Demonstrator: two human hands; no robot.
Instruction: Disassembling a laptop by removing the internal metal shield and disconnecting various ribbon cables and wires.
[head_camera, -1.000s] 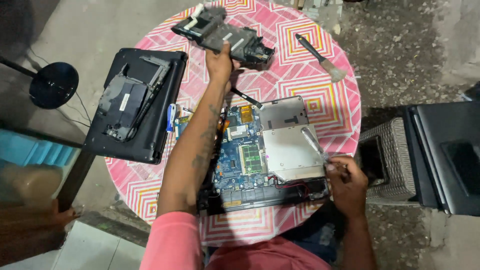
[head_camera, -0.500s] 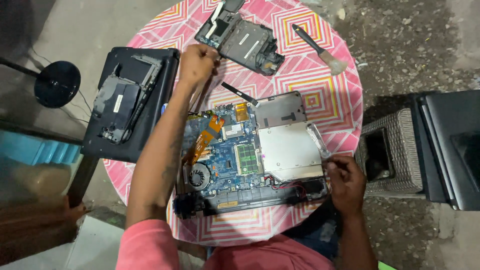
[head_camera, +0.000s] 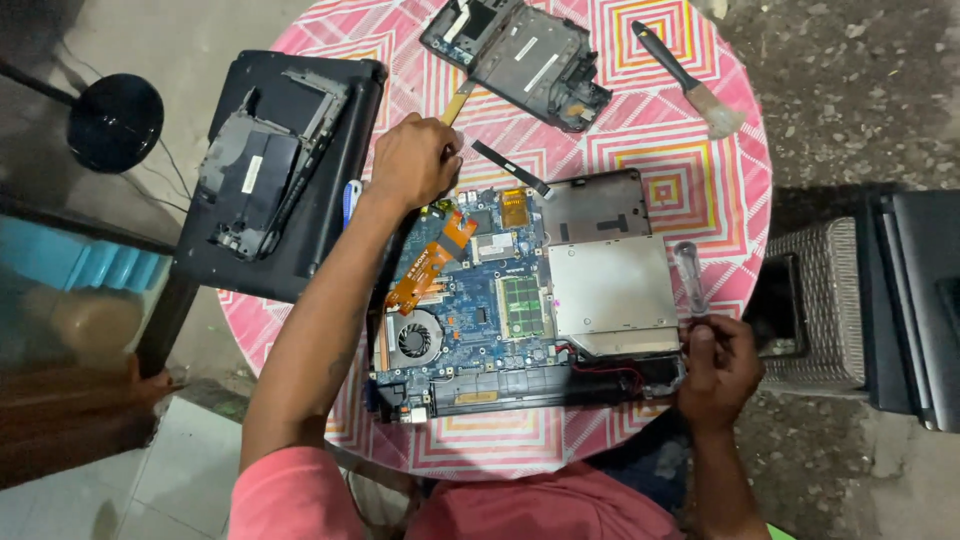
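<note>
Head view looks down on a round bench (head_camera: 700, 170) under a pink cloth with square patterns, where an opened laptop base (head_camera: 520, 300) lies at the near middle. Its cover is already off: the blue circuit board (head_camera: 470, 300), the round fan (head_camera: 413, 338) at its near left, the green memory card (head_camera: 521, 305) and the silver drive tray (head_camera: 612, 292) on the right all lie bare, so the stripping looks well along, while board, fan and drive remain seated in the shell. The left hand (head_camera: 412, 160) is curled into a loose fist at the far left corner of the base, above the orange ribbon cable (head_camera: 432, 262); whether it pinches anything I cannot tell. The right hand (head_camera: 715, 365) is closed around a clear-handled screwdriver (head_camera: 690, 275) at the near right corner of the base. A removed dark plastic panel (head_camera: 525, 55) lies at the far edge, with small pale rectangular stickers on it. A brush (head_camera: 685, 80) lies to its right, and a short black strip (head_camera: 510, 167) lies between the panel and the base. On the left, another dark laptop (head_camera: 275, 170) carries a loose grey part with a white rectangular label. A black laptop (head_camera: 915, 300) sits beyond the bench on the right.
</note>
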